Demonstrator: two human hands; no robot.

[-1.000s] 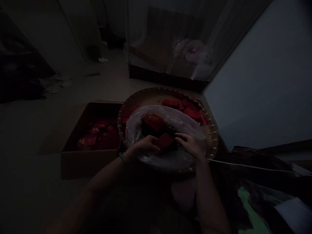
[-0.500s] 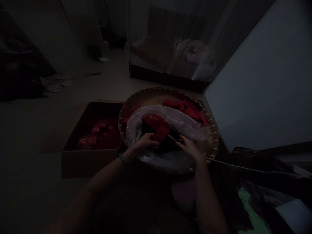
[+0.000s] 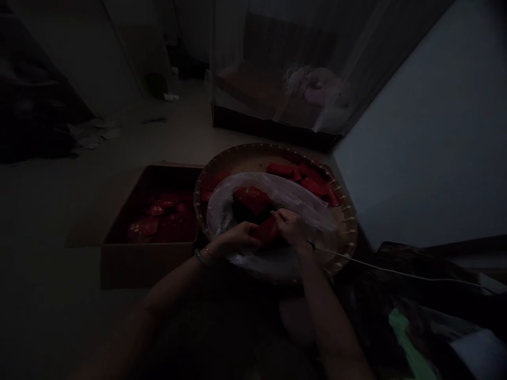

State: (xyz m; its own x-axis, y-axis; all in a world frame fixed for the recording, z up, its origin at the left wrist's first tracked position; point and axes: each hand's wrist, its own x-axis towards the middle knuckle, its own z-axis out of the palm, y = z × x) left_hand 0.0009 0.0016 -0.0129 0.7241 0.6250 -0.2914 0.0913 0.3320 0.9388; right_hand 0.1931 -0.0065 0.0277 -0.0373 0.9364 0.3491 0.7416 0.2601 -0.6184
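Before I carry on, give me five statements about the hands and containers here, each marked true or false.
1. The left hand holds a red packet. True.
2. The right hand is inside the cardboard box. False: its fingers are at the upper right edge of the red packet.
3. The pale plastic bag lies in the woven tray. True.
4. The cardboard box stands to the right of the woven tray. False: it stands to the left.
5. More red packets lie in the tray, beyond the bag. True.
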